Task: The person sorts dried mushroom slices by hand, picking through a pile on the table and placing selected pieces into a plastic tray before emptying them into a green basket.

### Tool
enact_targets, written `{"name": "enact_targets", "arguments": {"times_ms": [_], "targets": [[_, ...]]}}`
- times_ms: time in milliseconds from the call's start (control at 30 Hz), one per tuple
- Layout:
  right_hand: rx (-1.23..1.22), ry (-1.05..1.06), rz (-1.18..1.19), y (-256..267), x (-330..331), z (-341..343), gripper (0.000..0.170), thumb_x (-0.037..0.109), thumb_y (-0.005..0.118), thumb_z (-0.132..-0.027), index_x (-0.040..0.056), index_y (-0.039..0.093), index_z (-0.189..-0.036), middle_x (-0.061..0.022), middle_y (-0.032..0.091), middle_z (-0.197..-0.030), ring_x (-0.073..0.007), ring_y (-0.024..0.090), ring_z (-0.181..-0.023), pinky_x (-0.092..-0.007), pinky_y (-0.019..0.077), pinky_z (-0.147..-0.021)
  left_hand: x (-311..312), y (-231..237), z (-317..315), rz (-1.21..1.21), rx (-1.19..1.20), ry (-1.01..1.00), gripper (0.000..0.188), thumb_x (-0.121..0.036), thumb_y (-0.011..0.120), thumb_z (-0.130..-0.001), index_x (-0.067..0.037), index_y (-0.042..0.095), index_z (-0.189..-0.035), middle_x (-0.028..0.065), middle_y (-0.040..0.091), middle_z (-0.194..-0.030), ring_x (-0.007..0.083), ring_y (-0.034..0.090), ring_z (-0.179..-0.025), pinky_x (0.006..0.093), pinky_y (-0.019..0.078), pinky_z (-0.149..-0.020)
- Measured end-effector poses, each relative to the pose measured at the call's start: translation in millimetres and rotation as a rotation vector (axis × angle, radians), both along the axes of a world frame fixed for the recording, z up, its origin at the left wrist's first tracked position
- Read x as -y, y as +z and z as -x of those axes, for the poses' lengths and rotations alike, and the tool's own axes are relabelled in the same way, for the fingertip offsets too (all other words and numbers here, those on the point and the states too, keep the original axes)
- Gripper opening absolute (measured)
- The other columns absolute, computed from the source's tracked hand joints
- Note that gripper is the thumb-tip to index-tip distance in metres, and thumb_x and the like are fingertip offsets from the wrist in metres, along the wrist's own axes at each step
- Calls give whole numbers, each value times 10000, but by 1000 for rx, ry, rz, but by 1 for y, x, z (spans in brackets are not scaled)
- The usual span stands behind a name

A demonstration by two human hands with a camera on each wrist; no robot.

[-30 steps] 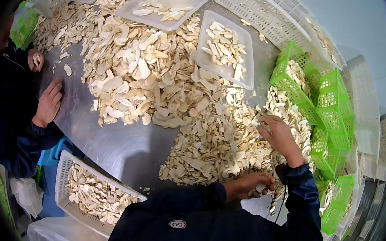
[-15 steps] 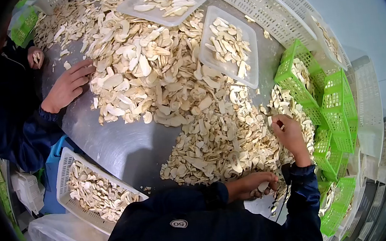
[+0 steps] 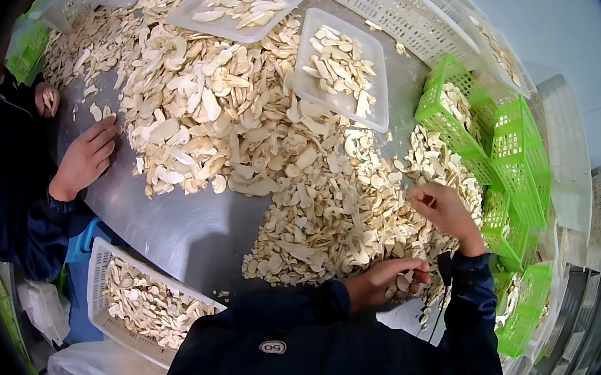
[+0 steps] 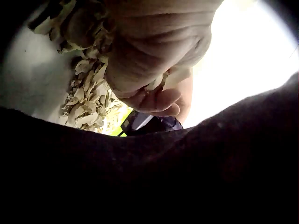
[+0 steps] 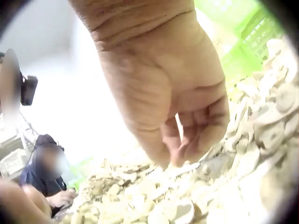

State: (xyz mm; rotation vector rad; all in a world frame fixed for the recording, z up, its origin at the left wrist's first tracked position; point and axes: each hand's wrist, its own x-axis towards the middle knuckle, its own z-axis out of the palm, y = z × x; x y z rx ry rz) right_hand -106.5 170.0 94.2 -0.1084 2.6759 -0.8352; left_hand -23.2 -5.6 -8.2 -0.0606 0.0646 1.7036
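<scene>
Pale dried slices, apparently mushroom, lie in a broad pile [image 3: 319, 222] on a metal table [image 3: 165, 227]. At the pile's near edge my left hand [image 3: 387, 281] is turned up, its fingers curled round several slices [image 3: 403, 282]. In the left wrist view that hand [image 4: 156, 56] is dim, with a pale piece showing between palm and fingers. My right hand [image 3: 450, 214] is over the right part of the pile, thumb and forefinger a little apart. The right wrist view has this hand [image 5: 170, 88] pointing down, fingers loosely bent, tips at the slices; no held piece is clear.
Two translucent trays [image 3: 380, 84] [image 3: 183, 13] of slices stand beyond the pile. Green baskets [image 3: 525, 164] line the right, with white crates [image 3: 399, 12] behind. A white crate [image 3: 94, 282] of slices is lower left. Another person's hand [image 3: 85, 160] is at the left.
My right hand has moved down slightly and its thumb and forefinger have parted. My left hand still holds slices. The other person's hand reached to the pile, then drew back left.
</scene>
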Motion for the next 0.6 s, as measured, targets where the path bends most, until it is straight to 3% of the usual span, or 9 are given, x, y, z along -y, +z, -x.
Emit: {"name": "enact_targets", "arguments": {"times_ms": [100, 200, 233, 333, 367, 467, 600], "targets": [[-151, -44, -123, -13, 18, 5, 208, 73, 727, -853, 31, 667, -1048, -102, 637, -1020, -214, 628, -793, -323, 517, -704, -5, -8, -3, -25, -57, 15, 236, -310, 547, -1013, -102, 577, -1119, 30, 633, -990, 92, 591, -786, 224, 421, -546], [-73, 1, -114, -14, 16, 7, 151, 39, 716, -846, 13, 638, -973, -107, 631, -974, -220, 620, -778, -328, 513, -699, -6, -8, -1, -19, -89, 28, 233, -307, 542, -1017, -104, 571, -1127, 23, 629, -998, 89, 588, -791, 223, 414, -547], [-180, 24, -66, -19, 12, 5, 112, 26, 700, -861, 6, 609, -924, -58, 623, -871, -149, 588, -711, -289, 485, -655, -4, -5, 0, 6, -90, 21, 234, -309, 541, -1018, -106, 569, -1131, 21, 628, -1001, 88, 587, -794, 222, 412, -548], [20, -165, 5, -4, -1, -1, 85, 45, 695, -878, 6, 629, -915, -40, 646, -827, -109, 578, -673, -265, 481, -635, 1, -3, 3, 23, -27, -12, 230, -310, 540, -1020, -115, 565, -1138, 12, 624, -1008, 84, 581, -795, 219, 408, -553], [3, -202, 58, -4, -7, -3, 64, 35, 680, -894, -3, 635, -917, -4, 617, -730, -65, 552, -689, -251, 474, -633, 1, -2, 3, 19, 3, -25, 227, -310, 540, -1020, -118, 564, -1139, 10, 623, -1010, 83, 579, -794, 217, 407, -555], [-65, -198, 48, -6, -17, -8, 72, 37, 683, -890, 2, 647, -941, -14, 626, -747, -73, 559, -685, -251, 480, -630, 2, 4, 4, 60, -49, -23, 226, -316, 540, -1020, -130, 563, -1145, -1, 614, -1009, 73, 567, -787, 217, 399, -557], [-120, -54, -52, -11, 6, -7, 164, 45, 712, -867, 13, 647, -1014, -40, 640, -825, -115, 574, -717, -263, 480, -653, -7, -5, -3, 20, -141, -6, 153, -192, 574, -994, -133, 540, -1131, -7, 592, -1001, 53, 530, -756, 186, 353, -537]]}}
